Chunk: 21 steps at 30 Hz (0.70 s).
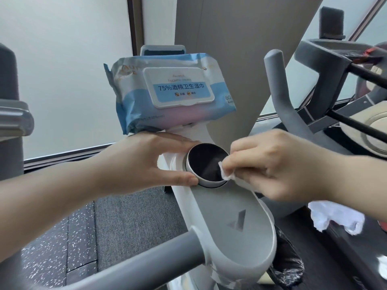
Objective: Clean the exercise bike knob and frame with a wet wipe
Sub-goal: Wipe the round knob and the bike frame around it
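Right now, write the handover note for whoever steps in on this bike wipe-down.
Left hand: bare, thumb and fingers bracing the knob by its silver rim.
Right hand: pinching a folded wet wipe against the right edge of the knob's black face.
Wipes pack: lid shut, resting on the bike just above the knob.
Done: a wipe is out and on the knob; how much is already clean cannot be told.
Left: finish the knob's face and rim, then wipe the white and grey frame below.
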{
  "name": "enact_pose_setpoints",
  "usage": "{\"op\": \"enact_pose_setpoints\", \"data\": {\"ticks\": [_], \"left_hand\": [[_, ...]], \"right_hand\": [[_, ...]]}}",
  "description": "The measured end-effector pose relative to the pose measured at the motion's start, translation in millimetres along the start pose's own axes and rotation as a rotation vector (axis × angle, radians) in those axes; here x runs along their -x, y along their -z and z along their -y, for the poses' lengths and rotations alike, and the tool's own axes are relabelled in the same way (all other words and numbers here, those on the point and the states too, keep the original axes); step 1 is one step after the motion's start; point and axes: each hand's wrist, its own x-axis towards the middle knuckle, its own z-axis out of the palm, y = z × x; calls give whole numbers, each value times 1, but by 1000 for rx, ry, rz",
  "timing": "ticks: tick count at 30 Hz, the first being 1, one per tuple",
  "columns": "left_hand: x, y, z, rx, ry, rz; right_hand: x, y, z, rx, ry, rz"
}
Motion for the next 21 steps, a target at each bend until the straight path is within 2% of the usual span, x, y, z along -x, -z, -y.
{"op": "enact_pose_setpoints", "data": {"ticks": [3,9,12,14,17,21], "left_hand": [[-1,1,0,-9,-7,1],[-1,1,-2,-20,-4,-4],[-1,1,-4,-20,-5,-8],[-1,1,-4,-14,3,-2],[0,0,-3,-14,10,-10],[0,2,-3,-9,17,-7]], "right_hand": [[2,-18,28,-193,-201,-151],[-21,-28,53,-252,-446,-286],[-32,-27,48,-333,-509,-275],[-34,-24,41,-377,-494,-328],[-25,-19,22,-209,-480,-512],[-18,-25,13,-39,-470,-433]]}}
